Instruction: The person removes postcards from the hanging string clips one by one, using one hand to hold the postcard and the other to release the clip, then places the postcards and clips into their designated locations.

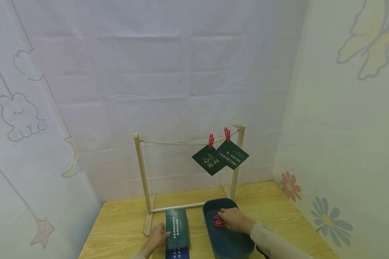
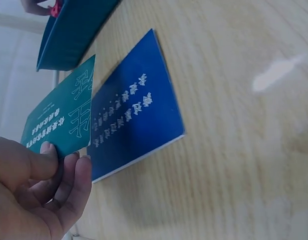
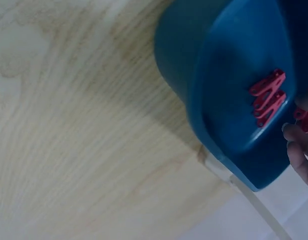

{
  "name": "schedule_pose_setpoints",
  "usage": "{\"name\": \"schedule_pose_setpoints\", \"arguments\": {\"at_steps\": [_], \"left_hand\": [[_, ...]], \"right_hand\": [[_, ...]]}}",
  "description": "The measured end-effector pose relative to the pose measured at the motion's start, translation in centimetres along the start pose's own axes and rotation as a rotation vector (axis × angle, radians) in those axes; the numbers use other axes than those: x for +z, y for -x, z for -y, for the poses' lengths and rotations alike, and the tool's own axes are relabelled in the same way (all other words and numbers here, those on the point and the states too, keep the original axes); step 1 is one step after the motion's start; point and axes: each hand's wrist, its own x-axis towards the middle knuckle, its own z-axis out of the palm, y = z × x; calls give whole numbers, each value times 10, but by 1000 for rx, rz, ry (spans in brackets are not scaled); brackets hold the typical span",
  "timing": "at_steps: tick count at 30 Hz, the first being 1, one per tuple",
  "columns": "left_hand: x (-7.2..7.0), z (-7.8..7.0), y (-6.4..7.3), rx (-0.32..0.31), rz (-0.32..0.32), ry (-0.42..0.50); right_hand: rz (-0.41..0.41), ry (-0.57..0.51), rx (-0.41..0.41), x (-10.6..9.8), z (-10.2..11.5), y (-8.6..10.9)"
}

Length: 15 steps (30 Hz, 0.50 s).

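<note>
My left hand [image 1: 157, 236] pinches a green card [image 1: 177, 228] with white writing by its left edge, thumb on top. In the left wrist view the green card [image 2: 58, 110] is lifted at a tilt over a blue card [image 2: 138, 110] that lies on the table. My right hand [image 1: 235, 219] reaches into a dark blue bin [image 1: 210, 233], where a red clothespin [image 3: 305, 119] is between its thumb and fingers, partly cut off by the frame edge. Several other red clothespins [image 3: 268, 97] lie on the bin's floor.
Behind the cards stands a wooden frame [image 1: 142, 172] with a string [image 1: 175, 144] tied between its posts. Two dark green cards [image 1: 231, 154] hang by red clothespins [image 1: 227, 134] near the string's right end. Printed cloth walls surround the wooden table [image 1: 116, 223].
</note>
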Motion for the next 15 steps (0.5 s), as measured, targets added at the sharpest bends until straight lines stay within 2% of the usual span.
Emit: {"name": "schedule_pose_setpoints", "arguments": {"at_steps": [7, 13, 15], "left_hand": [[3, 7, 10, -59, 59, 51], [4, 6, 18, -66, 118, 21], [5, 5, 20, -99, 148, 25]], "right_hand": [[37, -60, 24, 6, 3, 6], [77, -72, 1, 16, 6, 9], [65, -83, -5, 20, 6, 9]]}}
